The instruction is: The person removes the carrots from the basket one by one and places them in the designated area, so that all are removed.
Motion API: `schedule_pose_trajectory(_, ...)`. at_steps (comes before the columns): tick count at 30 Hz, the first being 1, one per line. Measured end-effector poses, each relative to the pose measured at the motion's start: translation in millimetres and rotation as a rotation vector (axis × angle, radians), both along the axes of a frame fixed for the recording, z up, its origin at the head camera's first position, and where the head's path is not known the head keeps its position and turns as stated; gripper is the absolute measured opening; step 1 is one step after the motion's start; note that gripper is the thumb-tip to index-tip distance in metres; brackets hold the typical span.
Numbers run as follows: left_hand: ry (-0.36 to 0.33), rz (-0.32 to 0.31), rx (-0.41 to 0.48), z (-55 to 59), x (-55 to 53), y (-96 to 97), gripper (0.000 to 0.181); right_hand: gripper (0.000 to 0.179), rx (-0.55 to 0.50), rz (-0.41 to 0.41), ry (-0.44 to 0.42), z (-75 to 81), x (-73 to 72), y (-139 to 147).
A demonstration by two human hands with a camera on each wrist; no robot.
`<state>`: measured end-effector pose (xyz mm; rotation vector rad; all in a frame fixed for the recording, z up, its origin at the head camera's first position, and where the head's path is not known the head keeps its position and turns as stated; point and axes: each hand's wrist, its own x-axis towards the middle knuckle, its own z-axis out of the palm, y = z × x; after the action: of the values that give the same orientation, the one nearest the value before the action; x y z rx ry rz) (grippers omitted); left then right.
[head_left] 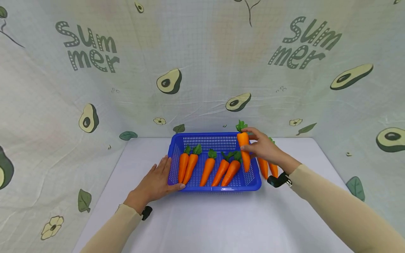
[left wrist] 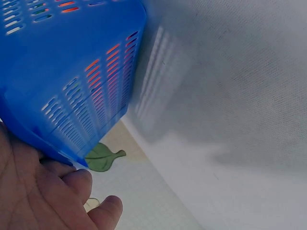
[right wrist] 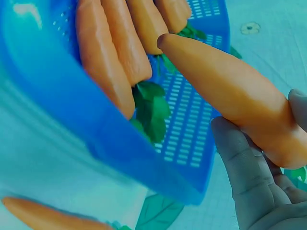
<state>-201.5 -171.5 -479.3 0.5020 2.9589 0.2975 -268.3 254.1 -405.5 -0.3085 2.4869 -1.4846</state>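
My right hand (head_left: 261, 144) pinches an orange toy-like carrot (head_left: 244, 142) near its leafy top, thumb on one side and fingers on the other. In the right wrist view this carrot (right wrist: 235, 84) points its tip over the blue plastic basket (head_left: 218, 189). Several more carrots (head_left: 207, 171) lie inside the basket, leaves toward the back. My left hand (head_left: 155, 181) rests against the basket's left front corner, its fingers along the left side and thumb on the front rim. In the left wrist view, fingertips (left wrist: 79, 182) show just beneath the basket's rim (left wrist: 29, 134).
Two carrots (head_left: 263, 168) lie on the white table (head_left: 202, 221) just right of the basket, partly hidden by my right hand and wrist. A printed cloth (head_left: 202, 45) with avocados and lettering hangs behind and along both sides.
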Motion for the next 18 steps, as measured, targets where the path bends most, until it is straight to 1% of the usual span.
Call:
schedule_pose_trajectory(4, 0.011, -0.007, -0.003, -0.3, 0.1, 0.1, 0.128, 0.077, 0.016, -0.016, 0.0, 4.5, 2.2, 11)
schedule_pose_trajectory(10, 0.015, -0.01, 0.001, -0.5, 0.6, -1.1, 0.127, 0.076, 0.048, -0.049, -0.009, 8.8, 5.2, 28)
schedule_pose_trajectory(18, 0.014, -0.014, 0.006, 0.0, 0.7, -0.4, 0.128, 0.078, 0.074, -0.092, 0.01, 13.4, 7.5, 55)
